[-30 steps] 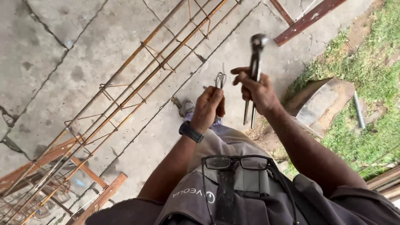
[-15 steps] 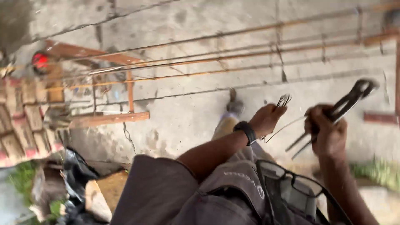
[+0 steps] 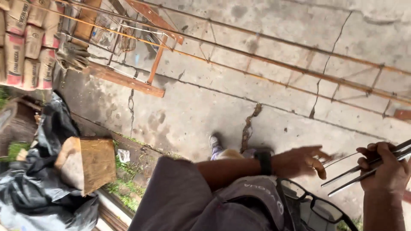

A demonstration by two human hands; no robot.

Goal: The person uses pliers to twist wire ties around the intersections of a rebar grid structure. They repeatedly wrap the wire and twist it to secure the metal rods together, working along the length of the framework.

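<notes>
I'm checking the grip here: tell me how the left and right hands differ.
The left hand is spread open with fingers extended; the right hand is closed around the metal tool handles. The left wrist wears a black watch; the right wrist shows none. Both are bare.

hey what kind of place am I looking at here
Most likely an outdoor building site or work yard: a long rusty rebar cage lies on cracked concrete, with stacked cement bags beside it.
</notes>
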